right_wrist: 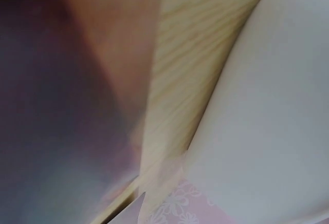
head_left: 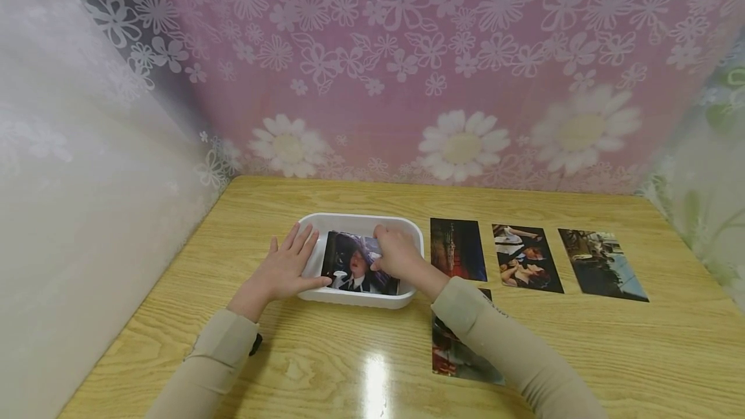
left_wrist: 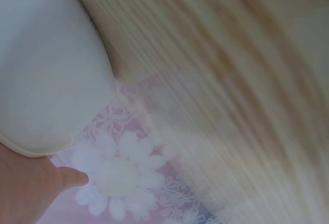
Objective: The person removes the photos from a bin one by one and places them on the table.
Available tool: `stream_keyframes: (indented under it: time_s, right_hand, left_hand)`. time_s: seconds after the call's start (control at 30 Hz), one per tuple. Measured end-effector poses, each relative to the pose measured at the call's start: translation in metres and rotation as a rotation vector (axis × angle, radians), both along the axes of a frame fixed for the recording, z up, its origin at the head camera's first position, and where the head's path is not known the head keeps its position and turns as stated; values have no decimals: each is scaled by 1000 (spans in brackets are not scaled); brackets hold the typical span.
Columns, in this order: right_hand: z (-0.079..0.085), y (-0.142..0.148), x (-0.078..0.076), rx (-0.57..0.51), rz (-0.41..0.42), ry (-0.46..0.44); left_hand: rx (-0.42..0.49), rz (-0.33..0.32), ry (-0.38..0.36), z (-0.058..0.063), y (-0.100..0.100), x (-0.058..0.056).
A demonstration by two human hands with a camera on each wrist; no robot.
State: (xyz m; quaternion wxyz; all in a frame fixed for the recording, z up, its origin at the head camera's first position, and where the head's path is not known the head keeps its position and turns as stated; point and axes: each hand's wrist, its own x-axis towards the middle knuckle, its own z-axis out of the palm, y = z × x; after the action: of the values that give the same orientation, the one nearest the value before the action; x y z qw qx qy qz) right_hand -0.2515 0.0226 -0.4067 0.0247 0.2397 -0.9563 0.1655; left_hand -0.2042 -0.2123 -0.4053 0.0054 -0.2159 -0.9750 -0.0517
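A white plastic tray [head_left: 363,301] stands on the wooden table, with photo cards [head_left: 355,264] lying inside; the top one shows a figure in a dark hat. Fingers spread and straight, my left hand [head_left: 282,270] rests on the tray's left end, its thumb along the near rim. My right hand [head_left: 401,254] reaches over the right end and pinches the right edge of the photo cards with curled fingers; how many it grips is hidden. In the left wrist view, part of the left hand [left_wrist: 25,188] touches the tray [left_wrist: 46,59]. The right wrist view shows the tray's outer wall [right_wrist: 267,106].
Right of the tray lie three photos in a row: a dark one [head_left: 456,247], one with two people [head_left: 526,257] and a street scene [head_left: 605,264]. Another photo [head_left: 460,357] lies nearer, partly under the right sleeve. A flowered curtain [head_left: 372,83] hangs behind the table [head_left: 326,367].
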Motion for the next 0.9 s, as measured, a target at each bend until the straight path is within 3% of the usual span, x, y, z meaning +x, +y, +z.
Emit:
stream_keyframes:
  time_s: [0.27, 0.57, 0.77, 0.9]
  right_hand:
    - [2, 0, 2, -15, -16, 42]
    - [11, 5, 1, -39, -32, 12]
    - [11, 8, 2, -66, -31, 92]
    - [13, 11, 5, -145, -1, 151]
  left_hand:
    - [0, -2, 5, 0, 0, 1]
    - [9, -1, -3, 2, 0, 1]
    - [11, -2, 2, 0, -1, 1]
    - [15, 0, -9, -1, -1, 1]
